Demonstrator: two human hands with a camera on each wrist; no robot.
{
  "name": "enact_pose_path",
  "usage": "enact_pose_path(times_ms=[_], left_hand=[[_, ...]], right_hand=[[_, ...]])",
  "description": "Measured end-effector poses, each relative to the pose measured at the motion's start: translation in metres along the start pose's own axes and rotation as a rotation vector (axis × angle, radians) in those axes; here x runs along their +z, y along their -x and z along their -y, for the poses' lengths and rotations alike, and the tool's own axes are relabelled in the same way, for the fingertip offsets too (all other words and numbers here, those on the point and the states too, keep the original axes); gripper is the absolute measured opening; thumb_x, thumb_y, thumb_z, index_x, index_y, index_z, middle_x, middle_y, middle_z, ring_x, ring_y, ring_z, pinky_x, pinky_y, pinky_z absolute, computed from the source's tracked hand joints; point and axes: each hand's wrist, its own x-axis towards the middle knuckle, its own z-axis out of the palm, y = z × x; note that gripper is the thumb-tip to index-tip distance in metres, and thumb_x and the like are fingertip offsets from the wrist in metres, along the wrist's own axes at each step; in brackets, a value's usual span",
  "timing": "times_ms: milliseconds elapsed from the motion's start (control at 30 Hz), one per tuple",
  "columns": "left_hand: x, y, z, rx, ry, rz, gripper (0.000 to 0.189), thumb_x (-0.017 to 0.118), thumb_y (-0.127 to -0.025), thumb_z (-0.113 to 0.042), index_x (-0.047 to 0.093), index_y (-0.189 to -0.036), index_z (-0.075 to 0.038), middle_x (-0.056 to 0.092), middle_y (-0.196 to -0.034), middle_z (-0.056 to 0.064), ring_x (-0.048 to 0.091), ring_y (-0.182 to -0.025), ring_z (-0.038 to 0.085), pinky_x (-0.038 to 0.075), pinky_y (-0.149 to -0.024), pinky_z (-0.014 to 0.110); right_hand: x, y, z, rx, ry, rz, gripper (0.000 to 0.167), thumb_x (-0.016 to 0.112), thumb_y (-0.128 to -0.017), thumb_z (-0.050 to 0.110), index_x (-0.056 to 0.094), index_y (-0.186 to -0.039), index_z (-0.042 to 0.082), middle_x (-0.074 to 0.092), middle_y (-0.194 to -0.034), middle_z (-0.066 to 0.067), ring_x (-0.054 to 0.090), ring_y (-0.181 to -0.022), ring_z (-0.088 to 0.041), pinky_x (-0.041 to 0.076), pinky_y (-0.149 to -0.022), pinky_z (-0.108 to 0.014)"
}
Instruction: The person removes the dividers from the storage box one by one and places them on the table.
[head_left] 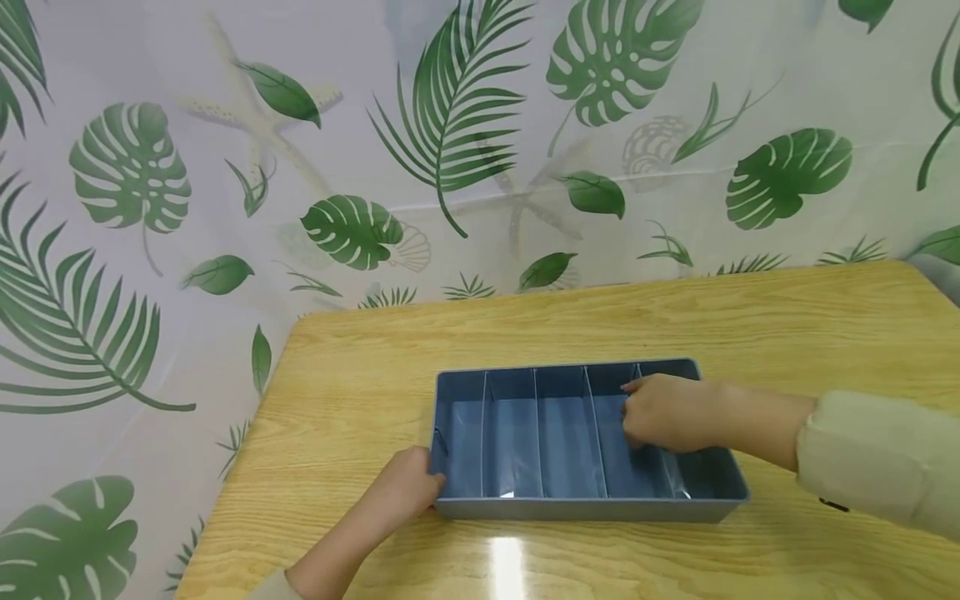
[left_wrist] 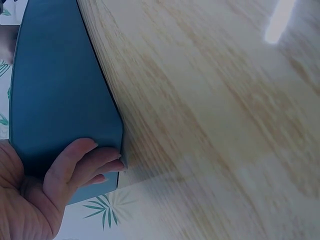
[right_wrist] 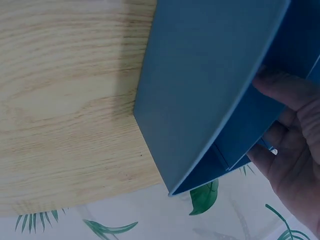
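Observation:
A blue-grey plastic organizer box (head_left: 585,510) lies on the table, split by thin upright dividers into several long compartments. My left hand (head_left: 401,487) grips its left end; in the left wrist view the fingers (left_wrist: 75,162) lie against the outer wall, while the thumb's tip is hidden there. Over the right part of the box, my right hand (head_left: 675,412) reaches down inside. It pinches the rightmost divider (right_wrist: 250,127), with the thumb in the end compartment and the other fingers on the divider's far side. Those fingertips are partly hidden. No loose items show in the box.
The box stands on a light wood-grain table (head_left: 360,375). Behind the table and along its left side hangs a white cloth (head_left: 337,142) with green leaf prints. A small dark object (head_left: 834,505) shows below the right sleeve (head_left: 877,454).

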Motion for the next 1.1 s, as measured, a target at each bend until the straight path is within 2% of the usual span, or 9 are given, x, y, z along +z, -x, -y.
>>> enact_pose_path(times_ms=[300, 400, 567, 833, 1100], left_hand=[[0.000, 0.000, 0.000, 0.016, -0.024, -0.023, 0.015, 0.052, -0.083, -0.003, 0.058, -0.085, 0.011, 0.056, -0.066, 0.011, 0.059, -0.051, 0.018, 0.048, -0.047, 0.027], [0.000, 0.000, 0.000, 0.015, -0.033, -0.021, 0.016, 0.052, -0.084, -0.004, 0.058, -0.086, 0.011, 0.056, -0.066, 0.011, 0.059, -0.052, 0.018, 0.048, -0.048, 0.027], [0.001, 0.000, 0.000, 0.026, -0.047, -0.027, 0.016, 0.052, -0.084, -0.003, 0.058, -0.085, 0.011, 0.056, -0.066, 0.011, 0.059, -0.050, 0.017, 0.047, -0.047, 0.026], [0.000, 0.002, -0.002, 0.034, -0.063, -0.031, 0.016, 0.051, -0.083, -0.004, 0.058, -0.084, 0.011, 0.055, -0.065, 0.010, 0.058, -0.049, 0.016, 0.047, -0.047, 0.026], [0.001, 0.002, -0.002, 0.025, -0.056, -0.032, 0.016, 0.051, -0.083, -0.003, 0.057, -0.086, 0.012, 0.055, -0.066, 0.011, 0.058, -0.050, 0.016, 0.048, -0.047, 0.026]], right_hand=[[0.006, -0.001, 0.001, -0.028, 0.023, -0.025, 0.017, 0.075, -0.074, 0.012, 0.074, -0.078, 0.028, 0.068, -0.077, 0.014, 0.063, -0.072, -0.002, 0.046, -0.096, -0.033], [0.008, -0.002, 0.002, -0.041, 0.055, -0.060, 0.015, 0.074, -0.075, 0.013, 0.073, -0.073, 0.028, 0.068, -0.070, 0.013, 0.059, -0.061, -0.001, 0.049, -0.082, -0.028], [0.010, -0.002, 0.003, -0.053, 0.089, -0.100, 0.018, 0.073, -0.075, 0.014, 0.069, -0.064, 0.027, 0.065, -0.062, 0.011, 0.048, -0.051, -0.001, 0.042, -0.065, -0.024], [0.010, 0.001, 0.001, -0.078, 0.142, -0.153, 0.014, 0.074, -0.075, 0.018, 0.069, -0.064, 0.027, 0.065, -0.063, 0.013, 0.048, -0.051, -0.001, 0.037, -0.062, -0.023], [0.005, 0.004, 0.001, -0.065, 0.168, -0.099, 0.013, 0.076, -0.075, 0.019, 0.069, -0.066, 0.025, 0.063, -0.064, 0.013, 0.053, -0.058, -0.003, 0.044, -0.072, -0.023]])
